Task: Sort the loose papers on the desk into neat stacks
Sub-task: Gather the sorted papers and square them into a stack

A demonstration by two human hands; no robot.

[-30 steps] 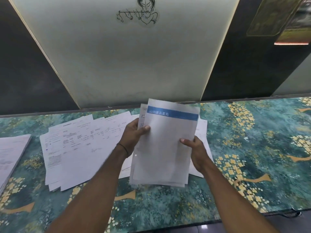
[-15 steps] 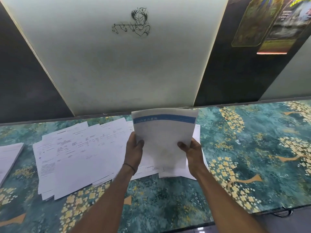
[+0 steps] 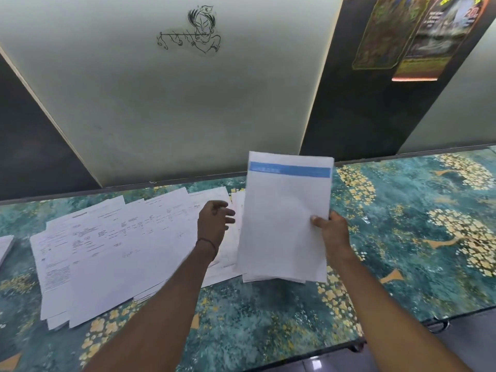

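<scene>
White paper formed the bundle of sheets topped by a page with a blue header band (image 3: pixel 287 224), held nearly upright over the teal, gold-flowered worktop (image 3: pixel 402 237). Whether its lower edge touched the surface could not be told. The right hand (image 3: pixel 331 230) pinched the bundle at its right edge, thumb on the front and fingers hidden behind. The left hand (image 3: pixel 214 220) hovered just beside the bundle's left edge, fingers loosely spread and holding nothing. Beneath and to the left of it lay a fanned spread of loose printed white sheets (image 3: pixel 107 251), overlapping and askew. A separate small white stack (image 3: pixel 5 247) showed at the far left edge.

The step in hand appeared to be gathering and squaring one bundle. The next move likely called for both hands to even up the edges, then for a bare patch of worktop, well apart from the unsorted spread, on which to set the bundle down.
</scene>
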